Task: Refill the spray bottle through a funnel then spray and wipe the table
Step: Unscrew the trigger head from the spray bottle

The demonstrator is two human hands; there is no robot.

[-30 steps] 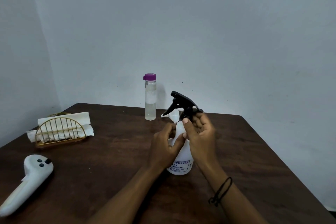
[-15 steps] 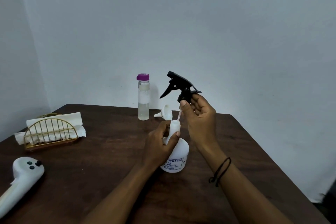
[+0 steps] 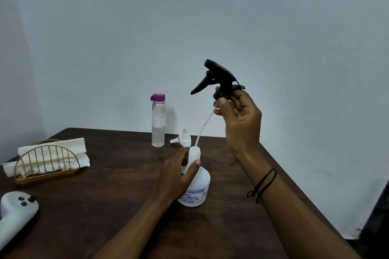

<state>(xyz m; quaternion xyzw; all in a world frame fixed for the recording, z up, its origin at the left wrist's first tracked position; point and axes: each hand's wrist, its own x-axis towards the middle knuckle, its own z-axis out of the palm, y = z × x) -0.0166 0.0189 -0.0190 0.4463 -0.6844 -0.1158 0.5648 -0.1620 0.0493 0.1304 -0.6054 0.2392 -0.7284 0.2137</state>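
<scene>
A white spray bottle [image 3: 197,187] stands on the dark wooden table [image 3: 117,191], its neck gripped by my left hand [image 3: 179,176]. My right hand [image 3: 237,115] holds the black trigger head [image 3: 216,82] high above the bottle. Its thin clear dip tube [image 3: 202,130] curves down, the lower end still inside the open neck. A small white funnel [image 3: 183,137] lies on its side just behind the bottle. Left of the funnel stands a clear refill bottle [image 3: 158,121] with a purple cap, holding clear liquid.
A gold wire holder [image 3: 45,163] with white paper napkins sits at the left. A white handheld device [image 3: 14,214] with dark buttons lies at the near left edge. Walls close the table's back and left; the right table edge runs diagonally.
My right hand has unscrewed the trigger head and lifted it up, drawing the dip tube almost out of the bottle. My left hand has kept hold of the neck.
</scene>
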